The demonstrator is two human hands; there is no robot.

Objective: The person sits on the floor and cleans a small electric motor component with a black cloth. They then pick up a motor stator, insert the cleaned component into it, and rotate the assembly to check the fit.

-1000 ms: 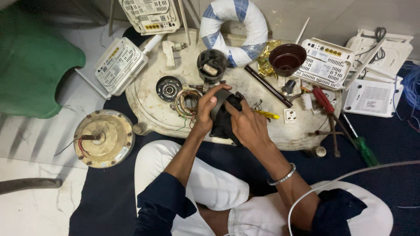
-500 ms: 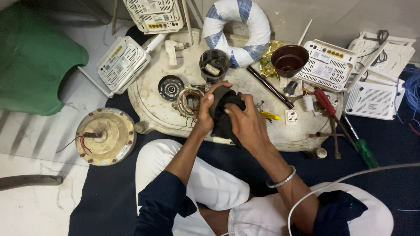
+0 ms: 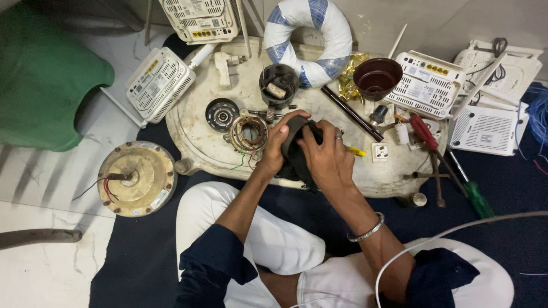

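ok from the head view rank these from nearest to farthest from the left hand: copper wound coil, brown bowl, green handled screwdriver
1. copper wound coil, just left of the left hand.
2. brown bowl, up and to the right on the tray.
3. green handled screwdriver, far right, on the dark mat.

A cream oval tray [image 3: 211,154] lies on a dark blue mat [image 3: 142,251]. On the tray: a copper-wound motor coil [image 3: 248,133], a round black bearing plate [image 3: 222,114], a black cup [image 3: 279,84], a brown bowl [image 3: 377,77], a white wall socket [image 3: 379,152] and a red-handled screwdriver [image 3: 423,131]. Off the tray — a blue-and-white tape ring [image 3: 311,34], white routers [image 3: 158,84], a round fan motor housing [image 3: 137,178], a green-handled screwdriver [image 3: 475,198] and a green plastic chair [image 3: 43,74].
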